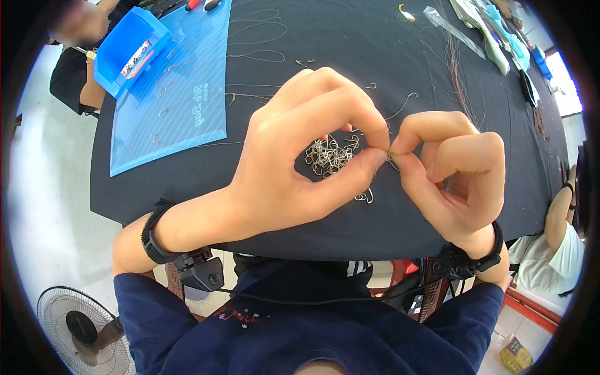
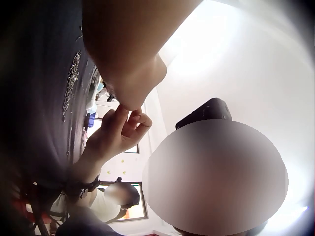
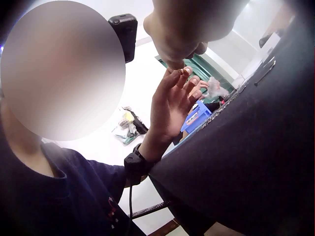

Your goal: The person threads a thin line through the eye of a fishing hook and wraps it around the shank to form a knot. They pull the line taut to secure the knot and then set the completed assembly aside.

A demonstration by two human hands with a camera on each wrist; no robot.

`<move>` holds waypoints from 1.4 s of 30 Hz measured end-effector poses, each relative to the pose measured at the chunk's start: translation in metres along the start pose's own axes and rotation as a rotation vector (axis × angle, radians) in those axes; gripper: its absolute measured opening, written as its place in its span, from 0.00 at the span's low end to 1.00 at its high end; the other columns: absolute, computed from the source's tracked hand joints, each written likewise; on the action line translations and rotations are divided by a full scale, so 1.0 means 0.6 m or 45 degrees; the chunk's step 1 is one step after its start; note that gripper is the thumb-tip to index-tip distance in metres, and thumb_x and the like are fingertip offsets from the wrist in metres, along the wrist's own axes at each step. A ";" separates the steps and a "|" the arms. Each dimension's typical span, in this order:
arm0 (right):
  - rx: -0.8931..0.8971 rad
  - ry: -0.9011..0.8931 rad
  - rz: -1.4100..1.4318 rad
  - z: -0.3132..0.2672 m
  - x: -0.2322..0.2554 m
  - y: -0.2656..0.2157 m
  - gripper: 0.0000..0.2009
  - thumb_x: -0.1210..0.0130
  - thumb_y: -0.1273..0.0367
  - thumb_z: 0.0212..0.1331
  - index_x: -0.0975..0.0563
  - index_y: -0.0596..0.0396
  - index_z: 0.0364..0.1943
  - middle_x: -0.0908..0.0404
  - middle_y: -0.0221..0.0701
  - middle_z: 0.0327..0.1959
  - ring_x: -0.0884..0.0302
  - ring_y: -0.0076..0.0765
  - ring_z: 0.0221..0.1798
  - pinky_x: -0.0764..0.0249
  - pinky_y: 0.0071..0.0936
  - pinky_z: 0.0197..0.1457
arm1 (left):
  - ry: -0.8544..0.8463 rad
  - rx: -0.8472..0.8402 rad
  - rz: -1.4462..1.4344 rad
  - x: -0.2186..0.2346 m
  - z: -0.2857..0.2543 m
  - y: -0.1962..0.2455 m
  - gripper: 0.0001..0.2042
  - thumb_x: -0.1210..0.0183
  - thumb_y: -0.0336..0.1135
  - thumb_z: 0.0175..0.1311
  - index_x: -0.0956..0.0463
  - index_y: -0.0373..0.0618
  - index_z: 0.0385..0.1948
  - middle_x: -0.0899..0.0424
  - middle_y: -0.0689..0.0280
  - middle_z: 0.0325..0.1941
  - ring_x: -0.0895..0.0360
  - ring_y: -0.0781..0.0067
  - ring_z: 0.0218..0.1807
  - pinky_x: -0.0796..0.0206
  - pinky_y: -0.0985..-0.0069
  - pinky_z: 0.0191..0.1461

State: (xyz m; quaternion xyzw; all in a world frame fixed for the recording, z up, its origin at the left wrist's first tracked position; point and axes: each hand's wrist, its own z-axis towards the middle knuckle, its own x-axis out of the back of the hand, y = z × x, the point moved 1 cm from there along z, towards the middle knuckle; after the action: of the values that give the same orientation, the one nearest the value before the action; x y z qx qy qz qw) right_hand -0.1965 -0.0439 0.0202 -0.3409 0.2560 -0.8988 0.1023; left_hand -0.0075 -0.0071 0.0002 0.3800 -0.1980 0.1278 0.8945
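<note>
Over the pile of metal hooks (image 1: pixel 328 156), my left hand (image 1: pixel 269 156) and my right hand (image 1: pixel 465 165) meet fingertip to fingertip. Each pinches with thumb and forefinger at a small hook (image 1: pixel 392 164), mostly covered by the fingertips; a fine line seems to be with it, too thin to follow. In the left wrist view, my right hand (image 2: pixel 110 140) touches the tips of my left hand (image 2: pixel 130 73). The right wrist view has my left hand (image 3: pixel 170 110) below my right hand (image 3: pixel 184 29), its other fingers spread.
On the black cloth (image 1: pixel 300 237) lie a blue sheet (image 1: pixel 200 81) with hooks and lines, a blue bin (image 1: pixel 119 47) at the upper left, and dark strands (image 1: pixel 459 75) and bags (image 1: pixel 487 37) at the upper right. Other people sit at both sides. A fan (image 1: pixel 84 331) stands lower left.
</note>
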 end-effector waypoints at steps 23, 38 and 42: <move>0.054 -0.149 -0.086 0.003 0.008 -0.006 0.18 0.46 0.89 0.46 0.37 0.53 0.33 0.25 0.51 0.39 0.40 0.13 0.18 0.35 0.13 0.27 | -0.003 -0.056 -0.236 0.002 -0.002 0.006 0.20 0.40 0.12 0.45 0.38 0.45 0.34 0.24 0.61 0.33 0.29 0.75 0.34 0.38 0.81 0.39; 0.053 -0.028 -0.036 -0.004 -0.002 -0.003 0.18 0.44 0.89 0.44 0.36 0.54 0.33 0.24 0.48 0.38 0.38 0.14 0.19 0.38 0.12 0.24 | -0.027 0.018 -0.325 0.001 -0.001 0.003 0.19 0.41 0.14 0.44 0.39 0.46 0.31 0.25 0.63 0.30 0.30 0.78 0.33 0.41 0.83 0.37; 0.080 -0.018 -0.035 -0.004 -0.002 0.000 0.18 0.43 0.89 0.43 0.35 0.54 0.32 0.24 0.48 0.38 0.37 0.14 0.19 0.39 0.13 0.23 | -0.037 0.018 -0.323 -0.001 0.001 0.002 0.19 0.40 0.14 0.44 0.39 0.47 0.31 0.26 0.64 0.30 0.30 0.79 0.31 0.42 0.84 0.36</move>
State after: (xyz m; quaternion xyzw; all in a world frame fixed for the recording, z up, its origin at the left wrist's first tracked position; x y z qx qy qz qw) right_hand -0.1973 -0.0428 0.0180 -0.3472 0.2220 -0.9053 0.1024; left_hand -0.0084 -0.0069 0.0013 0.4100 -0.1603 0.0095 0.8979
